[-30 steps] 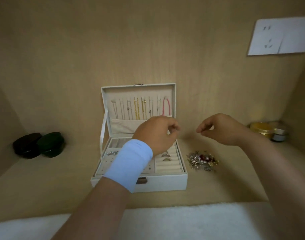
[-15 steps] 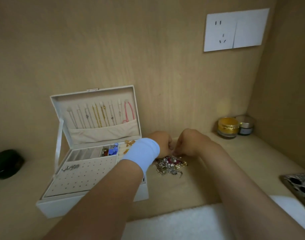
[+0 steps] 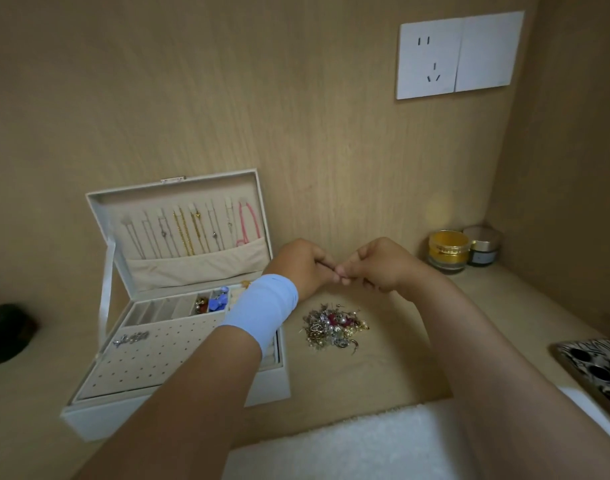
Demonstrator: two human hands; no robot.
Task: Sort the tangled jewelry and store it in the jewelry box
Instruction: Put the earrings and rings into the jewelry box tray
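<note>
Both the left hand [image 3: 302, 268] and right hand [image 3: 379, 266] meet curled, fingertips touching, anything pinched too small to tell, just beyond the tangled jewelry pile [image 3: 333, 329], with the jewelry box [image 3: 89, 422] leftward.

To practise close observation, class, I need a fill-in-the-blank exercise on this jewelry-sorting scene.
The lid of the jewelry box stands ____.
The tangled jewelry pile lies to the box's ____.
The wristband on the left wrist is light ____.
Missing words: open; right; blue.

dim warm light, soft focus, wide-angle edge distortion
</note>
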